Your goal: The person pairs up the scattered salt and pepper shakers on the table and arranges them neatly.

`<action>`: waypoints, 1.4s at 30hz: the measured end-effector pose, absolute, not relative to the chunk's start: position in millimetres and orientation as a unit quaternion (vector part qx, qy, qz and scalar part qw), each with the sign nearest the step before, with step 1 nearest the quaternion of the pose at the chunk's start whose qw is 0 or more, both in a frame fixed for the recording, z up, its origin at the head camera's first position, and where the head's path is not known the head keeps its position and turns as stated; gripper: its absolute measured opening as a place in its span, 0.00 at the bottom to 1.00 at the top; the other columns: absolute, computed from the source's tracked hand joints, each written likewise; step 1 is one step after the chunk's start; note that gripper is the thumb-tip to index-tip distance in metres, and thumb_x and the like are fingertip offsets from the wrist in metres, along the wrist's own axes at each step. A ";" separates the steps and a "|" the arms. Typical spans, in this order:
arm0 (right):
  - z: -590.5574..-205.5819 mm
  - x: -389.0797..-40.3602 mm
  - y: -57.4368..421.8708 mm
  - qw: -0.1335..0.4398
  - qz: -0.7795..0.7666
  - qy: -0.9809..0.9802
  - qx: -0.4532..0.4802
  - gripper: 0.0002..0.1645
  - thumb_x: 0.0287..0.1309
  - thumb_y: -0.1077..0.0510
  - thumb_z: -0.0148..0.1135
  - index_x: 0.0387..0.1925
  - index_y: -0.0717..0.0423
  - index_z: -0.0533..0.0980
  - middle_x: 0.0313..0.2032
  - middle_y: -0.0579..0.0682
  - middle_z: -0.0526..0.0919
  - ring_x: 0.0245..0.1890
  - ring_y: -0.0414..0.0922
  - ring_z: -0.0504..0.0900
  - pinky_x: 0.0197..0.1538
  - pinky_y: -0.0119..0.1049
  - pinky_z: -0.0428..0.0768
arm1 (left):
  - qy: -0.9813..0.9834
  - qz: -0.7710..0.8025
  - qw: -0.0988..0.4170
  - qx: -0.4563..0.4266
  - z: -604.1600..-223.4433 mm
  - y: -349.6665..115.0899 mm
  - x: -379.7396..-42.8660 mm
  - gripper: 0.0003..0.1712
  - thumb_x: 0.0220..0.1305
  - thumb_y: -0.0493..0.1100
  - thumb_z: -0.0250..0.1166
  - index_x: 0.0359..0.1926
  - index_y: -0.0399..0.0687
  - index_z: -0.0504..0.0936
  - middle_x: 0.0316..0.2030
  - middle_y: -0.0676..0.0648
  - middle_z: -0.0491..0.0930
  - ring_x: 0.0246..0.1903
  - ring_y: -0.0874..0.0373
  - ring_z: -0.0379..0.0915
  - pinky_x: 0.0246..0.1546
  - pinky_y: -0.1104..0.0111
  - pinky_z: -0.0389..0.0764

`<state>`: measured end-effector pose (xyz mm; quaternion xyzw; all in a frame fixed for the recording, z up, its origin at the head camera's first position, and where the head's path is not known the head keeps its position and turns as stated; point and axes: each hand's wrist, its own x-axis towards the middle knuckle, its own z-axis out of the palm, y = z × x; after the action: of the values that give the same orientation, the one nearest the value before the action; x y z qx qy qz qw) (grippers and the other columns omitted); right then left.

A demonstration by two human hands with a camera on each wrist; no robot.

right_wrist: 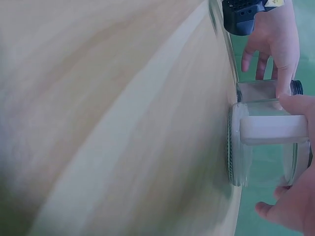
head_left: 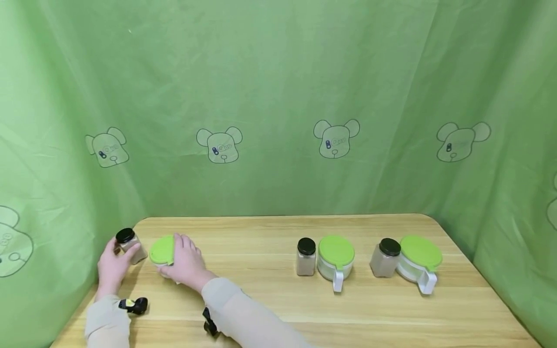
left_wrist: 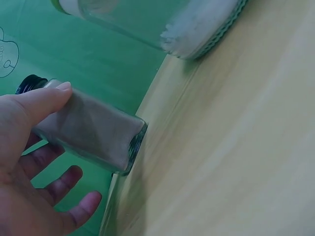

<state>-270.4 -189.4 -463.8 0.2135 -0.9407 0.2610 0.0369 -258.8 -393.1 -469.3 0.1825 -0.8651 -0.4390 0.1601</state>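
At the table's far left corner my left hand [head_left: 114,266] pinches a square glass spice jar [head_left: 137,252] with a black lid between thumb and forefinger. Brownish-grey powder fills the jar in the left wrist view, and the other fingers stay spread apart from it. Just to its right, my right hand [head_left: 189,263] grips a round glass seasoning jar [head_left: 161,250] around its green lid and side. The white handle [right_wrist: 273,130] of that jar faces the right wrist camera. White grains [left_wrist: 202,29] lie in its bottom. Both jars stand at the table surface.
Right of centre on the wooden table [head_left: 243,295] stand a black-lidded jar [head_left: 306,261] and a green-lidded jar [head_left: 336,251]. Farther right is a similar pair, a black-lidded jar [head_left: 384,263] beside a green-lidded one [head_left: 421,251]. A green curtain [head_left: 278,87] encloses the back and sides.
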 end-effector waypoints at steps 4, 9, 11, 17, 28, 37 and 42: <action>-461.9 -269.7 -189.1 0.030 0.273 -0.937 0.215 0.59 0.48 0.34 0.70 0.73 0.52 0.53 0.68 0.47 0.66 0.67 0.41 0.68 0.67 0.35 0.68 | -0.865 -0.437 0.159 0.187 -469.5 -395.3 -259.8 0.45 0.66 0.55 0.63 0.73 0.37 0.54 0.66 0.24 0.62 0.65 0.30 0.59 0.66 0.40 0.60; -463.9 -269.9 -189.4 0.025 0.302 -0.929 0.213 0.59 0.47 0.37 0.72 0.73 0.52 0.53 0.68 0.47 0.65 0.66 0.41 0.68 0.69 0.35 0.66 | -0.866 -0.434 0.166 0.186 -470.1 -393.5 -258.9 0.43 0.66 0.54 0.63 0.71 0.35 0.57 0.64 0.24 0.64 0.64 0.30 0.60 0.65 0.40 0.60; -464.8 -270.0 -189.6 0.025 0.315 -0.925 0.211 0.60 0.46 0.38 0.73 0.73 0.52 0.53 0.67 0.47 0.65 0.66 0.42 0.68 0.69 0.35 0.66 | -0.865 -0.433 0.171 0.185 -470.5 -392.9 -258.4 0.43 0.65 0.53 0.63 0.71 0.35 0.58 0.64 0.24 0.64 0.64 0.31 0.61 0.64 0.40 0.60; -467.1 -267.7 -188.7 0.022 0.343 -0.915 0.211 0.61 0.45 0.40 0.75 0.73 0.53 0.53 0.67 0.48 0.65 0.65 0.42 0.68 0.68 0.34 0.68 | -0.865 -0.431 0.179 0.183 -470.6 -391.5 -254.8 0.41 0.65 0.53 0.64 0.70 0.35 0.61 0.62 0.23 0.66 0.61 0.31 0.62 0.63 0.39 0.61; -463.3 -266.8 -182.8 0.034 0.354 -0.907 0.226 0.61 0.44 0.41 0.76 0.73 0.56 0.54 0.67 0.51 0.66 0.64 0.44 0.70 0.66 0.35 0.71 | -0.866 -0.424 0.189 0.182 -467.5 -386.5 -252.7 0.41 0.62 0.54 0.68 0.69 0.37 0.64 0.59 0.25 0.70 0.59 0.36 0.66 0.59 0.43 0.66; -457.4 -265.7 -169.7 0.048 0.372 -0.900 0.224 0.58 0.43 0.43 0.77 0.70 0.55 0.57 0.64 0.49 0.69 0.61 0.42 0.71 0.64 0.34 0.72 | -0.862 -0.431 0.198 0.179 -464.1 -376.4 -254.5 0.44 0.60 0.54 0.69 0.70 0.39 0.63 0.59 0.27 0.71 0.59 0.37 0.67 0.61 0.45 0.66; -460.2 -264.3 -160.1 0.053 0.375 -0.898 0.223 0.57 0.44 0.43 0.77 0.70 0.55 0.58 0.65 0.49 0.69 0.62 0.43 0.71 0.65 0.34 0.71 | -0.855 -0.441 0.206 0.180 -463.8 -370.5 -251.4 0.45 0.59 0.55 0.69 0.70 0.40 0.63 0.60 0.28 0.71 0.59 0.37 0.67 0.62 0.44 0.64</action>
<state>-264.3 -160.1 -460.2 0.2232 -0.8983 0.3749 0.0526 -251.4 -370.5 -463.8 0.1796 -0.8550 -0.4410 0.2056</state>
